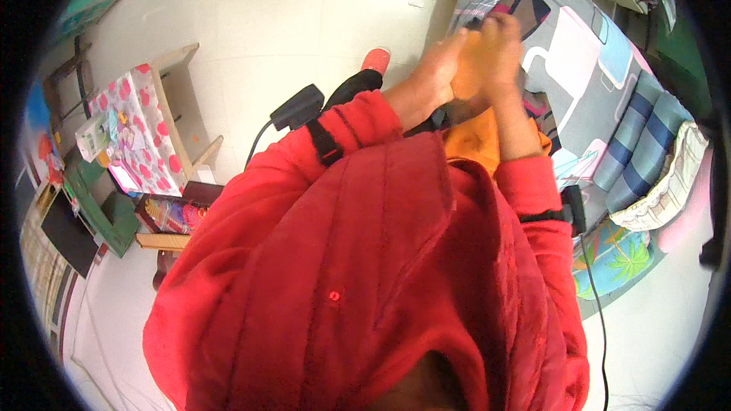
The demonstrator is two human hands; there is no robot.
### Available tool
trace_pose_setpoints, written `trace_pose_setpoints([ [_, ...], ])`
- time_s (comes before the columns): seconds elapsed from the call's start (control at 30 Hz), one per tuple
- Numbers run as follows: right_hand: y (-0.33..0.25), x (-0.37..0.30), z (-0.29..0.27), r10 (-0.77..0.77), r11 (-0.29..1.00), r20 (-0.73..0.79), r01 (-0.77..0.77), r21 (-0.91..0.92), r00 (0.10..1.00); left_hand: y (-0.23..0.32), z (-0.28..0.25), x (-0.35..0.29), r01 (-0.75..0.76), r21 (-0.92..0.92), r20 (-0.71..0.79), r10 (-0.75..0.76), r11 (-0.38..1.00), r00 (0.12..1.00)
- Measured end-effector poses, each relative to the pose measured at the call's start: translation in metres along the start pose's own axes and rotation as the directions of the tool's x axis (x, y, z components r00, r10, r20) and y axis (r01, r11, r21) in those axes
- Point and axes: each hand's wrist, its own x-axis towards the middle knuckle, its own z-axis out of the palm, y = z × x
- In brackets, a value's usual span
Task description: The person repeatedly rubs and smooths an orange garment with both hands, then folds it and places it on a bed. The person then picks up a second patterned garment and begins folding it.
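Observation:
Out in front of my body, both hands are close together around an orange cloth (467,68). My left hand (438,68) grips its left side, and my right hand (502,53) is closed on its right side, somewhat smeared by motion. More orange fabric (474,141) hangs below my wrists; whether it is one piece with the part in my hands, I cannot tell. Beyond the right hand, a brown and dark patterned cloth (525,9) lies on the edge of the bed (575,46).
Rolled blue striped fabric (643,141) lies on the bed's right side. A small table with a heart-print cover (137,125) stands at left, near a green piece of furniture (114,221). Black cables trail from bands on both my sleeves. Pale tiled floor (304,15) stretches ahead.

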Motion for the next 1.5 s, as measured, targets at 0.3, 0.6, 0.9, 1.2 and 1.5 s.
trace_pose_setpoints([
  [0.3, 0.015, -0.007, -0.040, 0.372, 0.425, 0.670, -0.760, 0.492, 0.642, 0.046, 0.001, 0.007, -0.085, 0.238, 0.034, 0.079, 0.967, 0.996],
  [0.6, -0.010, -0.008, -0.055, 0.136, 0.082, 0.699, -0.711, 0.698, 0.702, 0.071, -0.017, 0.008, -0.175, 0.756, 0.038, 0.224, 0.631, 0.974],
  [0.9, -0.015, -0.011, -0.043, 0.315, 0.120, 0.701, -0.759, 0.640, 0.640, 0.040, 0.005, -0.026, -0.631, 0.410, 0.879, 0.102, -0.659, 0.465],
  [1.2, -0.025, -0.012, -0.053, 0.421, 0.236, 0.672, -0.789, 0.567, 0.609, 0.098, -0.005, -0.035, -0.065, 0.704, 0.603, 0.546, -0.707, 0.581],
  [1.5, -0.022, -0.018, -0.053, 0.493, 0.226, 0.614, -0.772, 0.594, 0.616, 0.122, -0.025, -0.037, 0.316, 0.522, -0.263, 0.203, -0.793, 0.943],
])
